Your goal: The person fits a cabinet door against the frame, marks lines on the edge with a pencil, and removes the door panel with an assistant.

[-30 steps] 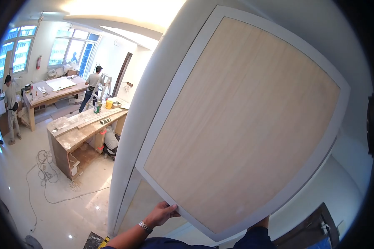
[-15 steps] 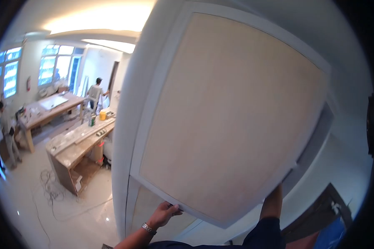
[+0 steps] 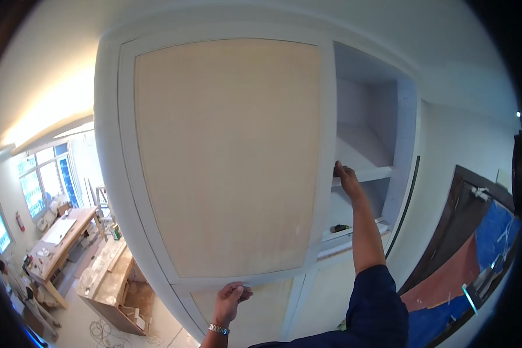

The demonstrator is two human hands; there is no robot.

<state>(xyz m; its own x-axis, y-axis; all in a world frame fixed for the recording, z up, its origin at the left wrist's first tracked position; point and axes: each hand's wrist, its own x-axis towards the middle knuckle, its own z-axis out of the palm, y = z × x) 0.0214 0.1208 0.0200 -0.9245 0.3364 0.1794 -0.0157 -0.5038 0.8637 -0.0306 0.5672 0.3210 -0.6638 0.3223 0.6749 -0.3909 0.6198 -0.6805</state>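
Observation:
A large cabinet door [image 3: 229,156], with a beige panel and pale frame, fills the middle of the view. At its right edge is my right hand [image 3: 347,176], arm stretched forward, fingers closed around the edge beside the open shelves. My left hand [image 3: 231,298], with a metal watch [image 3: 218,329] on the wrist, is by the door's bottom edge. Its fingers are curled in; whether they grip that edge or something small is hidden. Below it are the panels of a lower door [image 3: 267,304].
Open shelves [image 3: 365,142] stand to the right; a yellow-and-black-handled tool [image 3: 339,228] lies on a lower one. At left are a workbench [image 3: 101,269], a long table [image 3: 55,255], cables [image 3: 101,333] and a person [image 3: 17,290]. A dark door frame [image 3: 446,220] is at right.
The door has swung inward to lie nearly flat with the cabinet front, and the shelves on the right have come into view. My right hand now shows at its edge. My view has turned right.

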